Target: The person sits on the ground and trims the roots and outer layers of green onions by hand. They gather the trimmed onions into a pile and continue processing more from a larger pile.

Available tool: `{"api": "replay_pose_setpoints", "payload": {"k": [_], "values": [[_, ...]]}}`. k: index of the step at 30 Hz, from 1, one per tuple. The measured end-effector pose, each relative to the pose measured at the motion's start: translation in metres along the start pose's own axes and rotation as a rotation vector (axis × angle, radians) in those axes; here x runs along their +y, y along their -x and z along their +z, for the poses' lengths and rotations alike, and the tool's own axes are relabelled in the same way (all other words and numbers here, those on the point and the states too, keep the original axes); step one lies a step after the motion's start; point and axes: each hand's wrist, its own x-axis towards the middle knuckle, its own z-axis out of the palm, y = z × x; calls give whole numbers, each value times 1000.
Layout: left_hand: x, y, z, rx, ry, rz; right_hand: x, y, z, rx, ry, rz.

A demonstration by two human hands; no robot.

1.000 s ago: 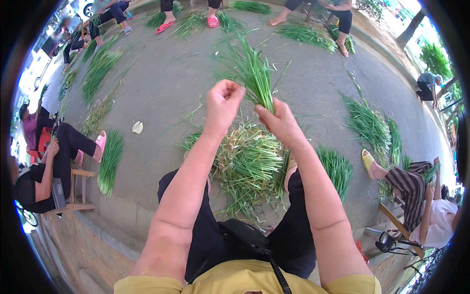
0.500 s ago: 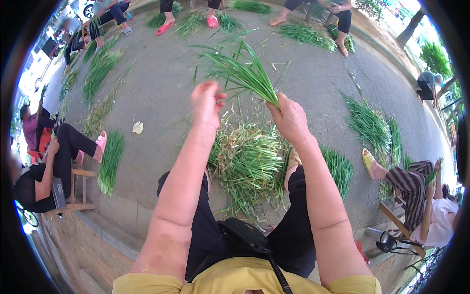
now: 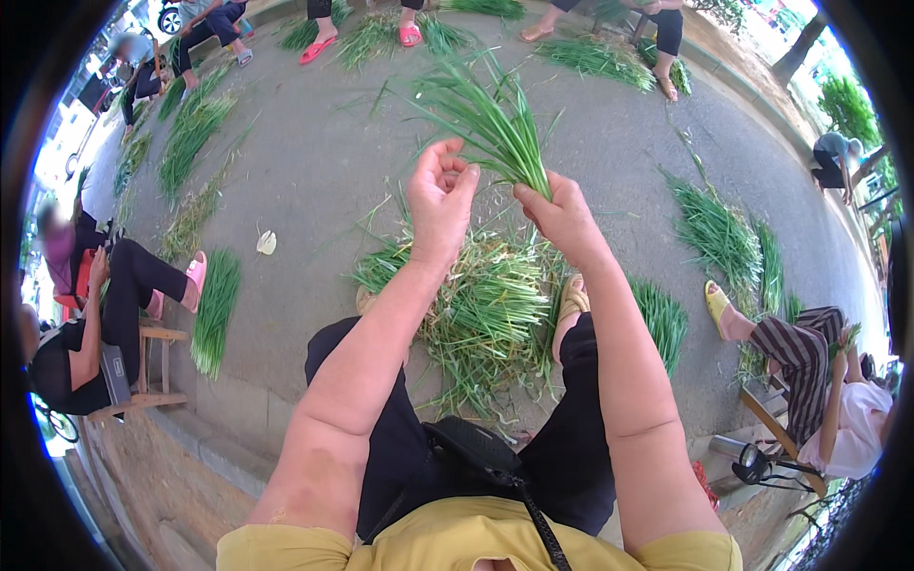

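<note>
A bunch of long green chives (image 3: 514, 138) stands up from my right hand (image 3: 560, 211), which is closed round its pale lower ends. The leaves fan out to the upper left. Beside the bunch, my left hand (image 3: 443, 195) is raised with its fingers loosely curled and the thumb apart. Nothing shows in it, and its fingertips are close to the leaves. Below both hands, on the ground between my feet, lies a heap of chives (image 3: 490, 309) mixed with yellowed trimmings. My left forearm hides part of that heap.
A row of green chives (image 3: 657, 324) lies beside my right foot. Other people sit around on low seats, with chive piles (image 3: 217, 309) at left and more piles (image 3: 719, 238) at right. A black bag (image 3: 471, 447) rests on my lap. A pale scrap (image 3: 267, 243) lies on the pavement.
My left hand has moved right and slightly down, closer to the bunch. The chives in my right hand now stand more upright. More of the heap's left side shows.
</note>
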Motion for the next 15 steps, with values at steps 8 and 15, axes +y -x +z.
{"api": "replay_pose_setpoints", "payload": {"k": [8, 15], "values": [[15, -1, -1, 35, -414, 334, -1, 7, 5, -112, -94, 59], [8, -11, -8, 26, -518, 394, 11, 1, 7, -70, 222, -105]]}}
